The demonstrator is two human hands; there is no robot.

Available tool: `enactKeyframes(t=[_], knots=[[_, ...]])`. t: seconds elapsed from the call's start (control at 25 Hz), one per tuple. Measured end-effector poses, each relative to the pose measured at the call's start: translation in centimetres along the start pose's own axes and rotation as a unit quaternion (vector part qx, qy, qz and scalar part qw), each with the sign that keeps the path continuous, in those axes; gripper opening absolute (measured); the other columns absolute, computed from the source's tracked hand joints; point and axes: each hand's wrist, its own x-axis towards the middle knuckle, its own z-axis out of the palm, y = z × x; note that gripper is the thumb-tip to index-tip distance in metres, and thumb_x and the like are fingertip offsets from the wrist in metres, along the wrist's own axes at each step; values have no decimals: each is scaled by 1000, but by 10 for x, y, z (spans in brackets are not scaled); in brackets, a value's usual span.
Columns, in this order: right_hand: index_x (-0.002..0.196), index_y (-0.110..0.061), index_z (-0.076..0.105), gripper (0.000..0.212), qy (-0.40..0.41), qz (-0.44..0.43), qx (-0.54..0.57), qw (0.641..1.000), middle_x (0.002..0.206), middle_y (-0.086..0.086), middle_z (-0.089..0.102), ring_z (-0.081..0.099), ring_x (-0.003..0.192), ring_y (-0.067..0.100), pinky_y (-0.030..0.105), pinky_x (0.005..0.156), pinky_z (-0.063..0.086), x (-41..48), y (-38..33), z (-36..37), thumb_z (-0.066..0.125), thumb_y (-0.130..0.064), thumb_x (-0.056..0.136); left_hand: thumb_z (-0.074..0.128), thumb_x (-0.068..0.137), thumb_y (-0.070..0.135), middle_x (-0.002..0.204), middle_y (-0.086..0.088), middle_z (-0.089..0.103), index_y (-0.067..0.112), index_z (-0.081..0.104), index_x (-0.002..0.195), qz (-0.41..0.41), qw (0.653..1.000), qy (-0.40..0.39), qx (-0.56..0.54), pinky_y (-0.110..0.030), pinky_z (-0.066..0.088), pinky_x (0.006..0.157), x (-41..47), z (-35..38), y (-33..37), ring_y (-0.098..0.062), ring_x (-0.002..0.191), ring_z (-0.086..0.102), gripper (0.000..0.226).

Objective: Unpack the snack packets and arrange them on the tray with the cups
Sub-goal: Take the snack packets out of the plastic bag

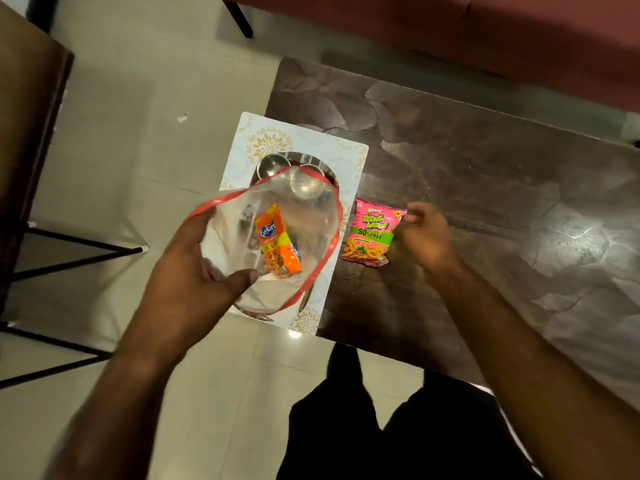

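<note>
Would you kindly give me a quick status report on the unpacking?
Left hand grips clear bag, orange packet inside. Right hand at pink packet corner, on table beside tray; grip blurred. Bag hangs over cups.

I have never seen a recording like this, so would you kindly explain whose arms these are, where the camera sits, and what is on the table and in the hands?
There is no machine here: a person wears one wide-angle camera on the head, so you look down along their own arms. The left hand holds open a clear plastic bag with a red rim; an orange snack packet lies inside it. The bag hangs over a white patterned tray at the end of the dark table, where steel cups stand. A pink snack packet lies on the table beside the tray. The right hand has its fingertips at that packet's corner; the blur hides whether it pinches it.
</note>
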Motion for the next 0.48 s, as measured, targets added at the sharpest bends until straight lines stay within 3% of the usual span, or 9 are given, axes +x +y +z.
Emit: enactKeyframes(t=[0.08, 0.12, 0.2, 0.28, 0.4, 0.48], knots=[[100, -20, 73, 30, -48, -101, 29, 993, 88, 4, 74, 71, 75, 6, 19, 65, 56, -44, -39, -25, 63, 6, 89, 88, 70, 12, 127, 13, 64, 35, 47, 141, 1, 1000, -6, -24, -39, 59, 87, -1, 4, 9, -22, 95, 71, 85], [94, -23, 76, 27, -96, -151, 58, 982, 86, 5, 78, 74, 76, 7, 19, 67, 58, -69, -62, -35, 65, 0, 88, 88, 70, 12, 130, 8, 63, 35, 49, 139, 7, 999, -10, -34, -45, 57, 92, -2, 5, 13, -27, 103, 68, 82], [95, -22, 81, 20, -236, -208, 87, 945, 88, 7, 81, 78, 79, 15, 23, 70, 61, -114, -106, -39, 67, -10, 86, 87, 71, 12, 128, 6, 63, 33, 51, 136, 18, 999, -13, -42, -44, 56, 94, -5, 8, 20, -29, 104, 66, 77], [102, -20, 80, 23, -313, -208, -20, 926, 94, 3, 82, 79, 84, 15, 24, 71, 61, -137, -133, -15, 64, -12, 88, 86, 72, 13, 126, 9, 62, 31, 50, 136, 25, 999, -5, -27, -33, 55, 85, -10, 12, 26, -23, 93, 62, 75], [112, -8, 74, 28, -282, -194, -300, 891, 109, 8, 77, 72, 95, 23, 34, 76, 59, -133, -140, 51, 62, -15, 88, 80, 76, 11, 126, 13, 56, 29, 49, 138, 45, 998, 23, -36, -8, 45, 83, -24, 22, 38, -19, 101, 61, 72], [111, -7, 70, 28, -262, -117, -364, 886, 108, 10, 72, 69, 97, 27, 31, 71, 54, -117, -128, 86, 65, -18, 86, 77, 77, 11, 125, 6, 59, 31, 47, 139, 52, 997, 30, -46, -22, 51, 91, -34, 27, 48, -30, 106, 63, 72]])
